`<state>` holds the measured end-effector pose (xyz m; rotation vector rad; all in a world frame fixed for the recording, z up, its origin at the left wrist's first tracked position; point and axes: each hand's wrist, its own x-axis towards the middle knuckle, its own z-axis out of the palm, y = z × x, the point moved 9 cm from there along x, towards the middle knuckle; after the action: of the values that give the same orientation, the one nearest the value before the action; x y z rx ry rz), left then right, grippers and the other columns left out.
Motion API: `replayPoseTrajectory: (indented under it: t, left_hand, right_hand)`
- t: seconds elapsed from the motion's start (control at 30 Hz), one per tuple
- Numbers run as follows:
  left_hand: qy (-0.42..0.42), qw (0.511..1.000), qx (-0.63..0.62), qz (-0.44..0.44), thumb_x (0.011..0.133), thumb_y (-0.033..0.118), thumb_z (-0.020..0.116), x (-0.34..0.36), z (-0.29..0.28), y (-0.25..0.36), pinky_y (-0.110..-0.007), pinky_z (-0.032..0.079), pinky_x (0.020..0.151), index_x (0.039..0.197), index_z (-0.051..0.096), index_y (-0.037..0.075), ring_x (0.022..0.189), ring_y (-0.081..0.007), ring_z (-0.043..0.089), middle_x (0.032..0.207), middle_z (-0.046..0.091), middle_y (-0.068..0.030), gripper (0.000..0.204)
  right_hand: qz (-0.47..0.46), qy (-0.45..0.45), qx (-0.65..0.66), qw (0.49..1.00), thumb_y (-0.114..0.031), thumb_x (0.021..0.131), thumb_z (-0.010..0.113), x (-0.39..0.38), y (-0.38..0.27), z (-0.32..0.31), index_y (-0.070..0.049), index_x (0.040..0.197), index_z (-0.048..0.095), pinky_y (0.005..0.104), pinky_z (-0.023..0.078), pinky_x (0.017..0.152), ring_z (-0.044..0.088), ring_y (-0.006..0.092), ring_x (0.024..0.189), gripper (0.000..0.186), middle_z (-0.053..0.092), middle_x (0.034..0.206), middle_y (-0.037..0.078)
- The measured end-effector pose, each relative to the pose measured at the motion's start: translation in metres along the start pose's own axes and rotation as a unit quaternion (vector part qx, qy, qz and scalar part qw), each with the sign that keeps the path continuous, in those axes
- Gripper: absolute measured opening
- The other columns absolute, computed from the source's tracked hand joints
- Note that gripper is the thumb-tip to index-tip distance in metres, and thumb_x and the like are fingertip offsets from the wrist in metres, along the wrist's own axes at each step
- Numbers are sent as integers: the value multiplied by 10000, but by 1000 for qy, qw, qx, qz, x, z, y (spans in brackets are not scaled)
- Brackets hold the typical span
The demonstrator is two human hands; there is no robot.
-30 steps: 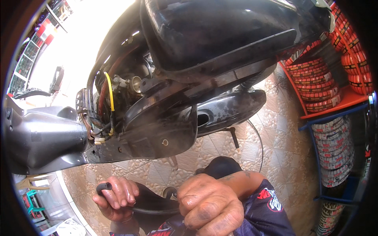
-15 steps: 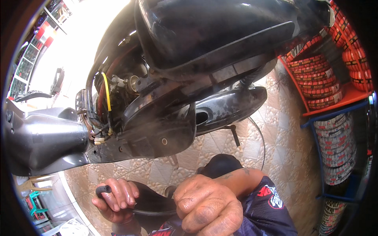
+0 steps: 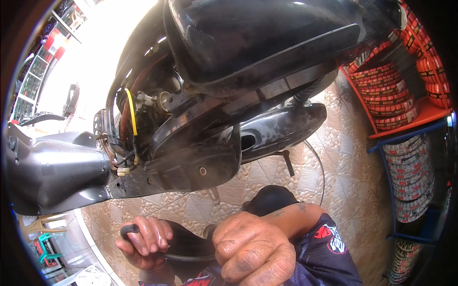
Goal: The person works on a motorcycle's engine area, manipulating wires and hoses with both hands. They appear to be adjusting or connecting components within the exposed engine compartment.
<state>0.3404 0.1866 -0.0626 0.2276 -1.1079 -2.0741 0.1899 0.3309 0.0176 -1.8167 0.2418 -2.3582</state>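
In front of my lap, my left hand is closed around a black rubber hose. One dark, rounded end of it pokes out past the index finger. From the left hand the hose runs across to my right hand, a tight fist with its knuckles up. Whatever lies inside that fist is hidden, but the hose goes into its near side. Beyond my hands stands a partly stripped black scooter, its inner parts exposed. A yellow tube sticks up among loose wires and white connectors.
A silver-grey scooter panel extends to the left. Below the scooter's right part are a dark exhaust cover and a black lever. Racks with wrapped tyres stand at the right, over a patterned tile floor. A green stool is lower left.
The whole view has shifted slightly, so scooter and hands appear a little further right. Both hands keep their hold, and the hose stays stretched between them.
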Motion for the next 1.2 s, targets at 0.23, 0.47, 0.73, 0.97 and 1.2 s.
replayPoseTrajectory:
  t: [0.23, 0.47, 0.73, 0.97, 1.2]
  left_hand:
    - [5, 1000, -23, -4, 1041, 554, 458, 0, -2, -3, -373, 513, 665, 641, 509, 131, 654, -181, 595, 678, 545, -13, 584]
    - [4, 1000, -5, -2, 1039, 563, 454, 2, -5, -3, -374, 510, 661, 635, 501, 134, 657, -181, 592, 678, 541, -14, 591]
    - [9, 1000, -13, -6, 1034, 564, 467, 3, -5, -3, -374, 508, 657, 626, 496, 134, 655, -181, 592, 670, 540, -10, 593]
    - [10, 1000, -2, -4, 1033, 554, 481, 6, 0, -4, -374, 508, 652, 620, 505, 137, 643, -176, 595, 666, 544, -7, 588]
    - [13, 1000, -5, -4, 1028, 555, 491, 7, 3, -6, -369, 508, 646, 615, 507, 139, 628, -173, 593, 655, 541, -3, 587]
  right_hand:
    - [-2, 3, 1, 1000, -350, 1043, 563, -1, 2, -2, -14, 873, 689, 353, 443, 476, 592, 253, 580, 398, 639, 842, 132]
    - [-18, 6, 20, 1000, -335, 1035, 580, -6, 5, -4, 4, 928, 687, 365, 457, 478, 602, 277, 586, 371, 647, 854, 157]
    - [-13, 9, 36, 999, -330, 1036, 579, -6, 9, -7, 3, 925, 685, 366, 455, 479, 601, 277, 588, 367, 646, 858, 158]
    - [-23, 2, 27, 999, -338, 1044, 561, -4, 6, -9, 3, 902, 687, 366, 444, 474, 586, 270, 581, 390, 639, 848, 155]
    - [-23, 16, 35, 999, -329, 1041, 568, -2, 5, -10, 8, 879, 690, 358, 443, 469, 587, 264, 581, 393, 634, 839, 159]
